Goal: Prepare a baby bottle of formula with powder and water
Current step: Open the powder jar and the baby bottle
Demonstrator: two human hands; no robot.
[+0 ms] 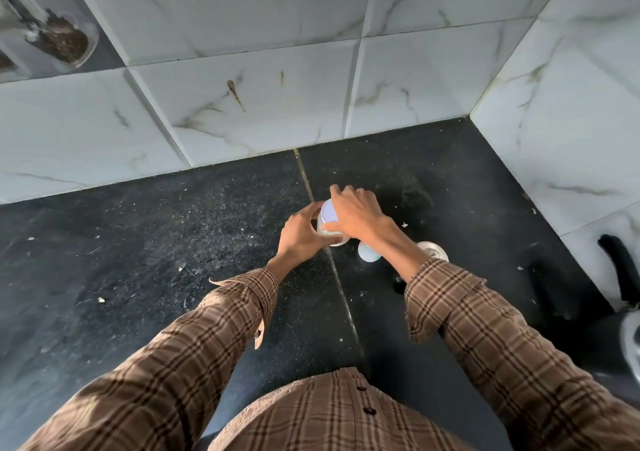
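While both hands meet over one small container (327, 224) on the dark stone counter (173, 243), the left hand (300, 233) curls round its side, thumb and fingers wrapped against the clear wall, and grips it upright. The right hand (355, 213) comes over the top, its fingers bent down around the pale lavender lid (328, 212), gripping that lid from above; the index fingertip reaches past the far edge of the lid. Inside the clear wall, under the left fingers, something whitish shows, though whether it is powder or liquid cannot be told.

Just beneath the right wrist, on the near side of the fingers, a rounded white piece with a teal and pink mark (367, 252) rests on the counter, partly hidden by the forearm; the mark is too small to read. Beside it, right of the wrist, lies a round white ringed piece (433, 250). No writing on any of these can be read.

Beyond the fingertips the counter runs to the marble-patterned wall tiles (277, 104), and to the right of the fingers it ends at a second tiled wall forming a corner. Left of the left fingers the counter stretches open and wide, speckled with pale crumbs. Far right, near the side wall, a black curved object (620, 263) stands. At upper left, a glass jar (62, 40) holds dark contents.
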